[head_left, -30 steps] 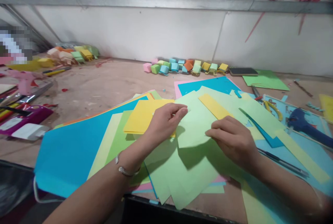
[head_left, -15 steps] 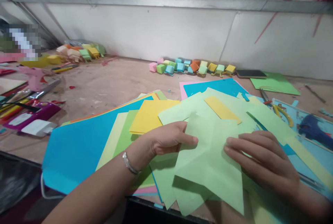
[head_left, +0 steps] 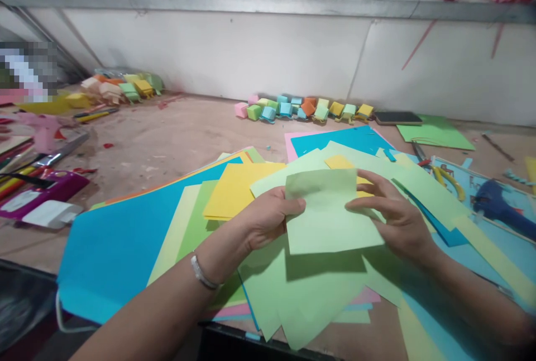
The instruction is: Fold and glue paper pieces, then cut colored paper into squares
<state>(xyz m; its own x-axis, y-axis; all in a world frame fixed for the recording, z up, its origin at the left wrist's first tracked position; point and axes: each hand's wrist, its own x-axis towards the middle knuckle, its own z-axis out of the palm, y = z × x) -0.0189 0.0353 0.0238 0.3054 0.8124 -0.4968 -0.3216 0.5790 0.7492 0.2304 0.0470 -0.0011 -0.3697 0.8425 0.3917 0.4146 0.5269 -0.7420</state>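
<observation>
A pale green sheet of paper (head_left: 330,218) is held up in front of me, its faces nearly flat. My left hand (head_left: 274,213) pinches its left edge, thumb on the near face and fingers behind. At the opposite edge, my right hand (head_left: 389,215) grips the sheet, one finger reaching to the top right corner and others bent at the side. Beneath lie larger pale green sheets (head_left: 312,299), on which the held sheet casts a shadow. A yellow paper piece (head_left: 339,161) is partly covered by the held sheet.
Left of my hands are a blue sheet (head_left: 121,249) and a yellow sheet (head_left: 238,188). Small paper boxes (head_left: 307,107) line the wall. Pliers (head_left: 450,182) and a blue glue gun (head_left: 502,207) lie right; a pink glue gun (head_left: 44,129) and a white adapter (head_left: 52,210) lie left.
The pale green sheet was creased, tilted and hanging lower; now it is raised and shows as a shorter, flatter rectangle. My right hand has moved up to its upper right edge.
</observation>
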